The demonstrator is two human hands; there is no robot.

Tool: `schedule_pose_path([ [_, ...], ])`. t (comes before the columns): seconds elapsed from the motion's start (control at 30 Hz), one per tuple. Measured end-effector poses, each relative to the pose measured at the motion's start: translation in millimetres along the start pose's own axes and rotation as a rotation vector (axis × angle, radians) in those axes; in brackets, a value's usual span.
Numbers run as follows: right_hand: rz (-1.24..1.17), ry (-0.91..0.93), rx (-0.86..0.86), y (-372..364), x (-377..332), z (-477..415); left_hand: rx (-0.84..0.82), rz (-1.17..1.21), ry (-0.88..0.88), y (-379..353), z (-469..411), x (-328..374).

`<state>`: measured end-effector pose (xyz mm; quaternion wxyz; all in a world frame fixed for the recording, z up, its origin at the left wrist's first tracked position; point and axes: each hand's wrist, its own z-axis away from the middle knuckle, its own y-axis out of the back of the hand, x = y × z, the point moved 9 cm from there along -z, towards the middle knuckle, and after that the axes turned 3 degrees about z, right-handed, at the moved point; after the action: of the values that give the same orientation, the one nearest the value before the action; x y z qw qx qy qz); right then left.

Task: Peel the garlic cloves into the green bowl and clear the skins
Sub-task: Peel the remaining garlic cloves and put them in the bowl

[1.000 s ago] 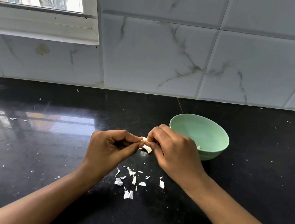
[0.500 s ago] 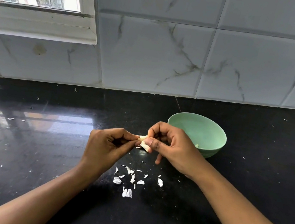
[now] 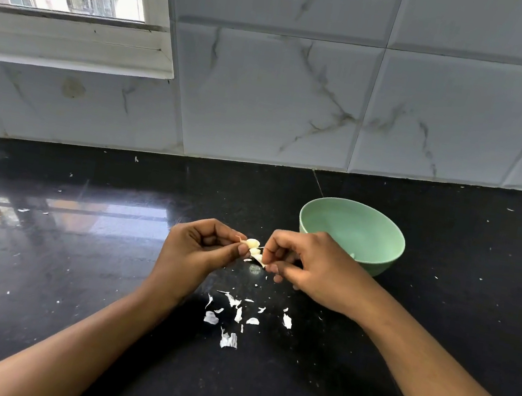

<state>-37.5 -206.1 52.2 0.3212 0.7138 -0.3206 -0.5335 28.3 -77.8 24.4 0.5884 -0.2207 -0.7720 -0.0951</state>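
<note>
Clove [image 3: 253, 244], in the head view, sits between the two sets of fingertips, held above the counter [image 3: 74, 272]. The left hand [image 3: 198, 251] pinches it from the left, thumb and forefinger curled on its end. The right hand [image 3: 313, 269] comes in from the right and pinches a pale strip [image 3: 258, 258] of skin hanging at the clove's lower right side. The bowl [image 3: 378, 261] stands just behind the right hand, partly hidden by its knuckles. Skins [image 3: 236, 315] lie scattered on the counter below the hands, nearer the person.
</note>
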Motion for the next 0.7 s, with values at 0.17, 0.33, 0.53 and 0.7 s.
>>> schedule_pose_path([
  [0.17,-0.096,-0.051,-0.057,-6,4,1,-0.007,0.019,0.026,0,0,-2],
  [0.33,-0.249,-0.094,0.073,2,9,0,-0.015,-0.007,0.002,1,1,-1],
  [0.53,-0.432,-0.141,0.150,-3,12,-1,-0.060,-0.074,-0.074,-7,5,7],
  [0.7,-0.516,-0.173,0.157,-5,17,-2,-0.051,-0.114,-0.128,-5,6,10],
])
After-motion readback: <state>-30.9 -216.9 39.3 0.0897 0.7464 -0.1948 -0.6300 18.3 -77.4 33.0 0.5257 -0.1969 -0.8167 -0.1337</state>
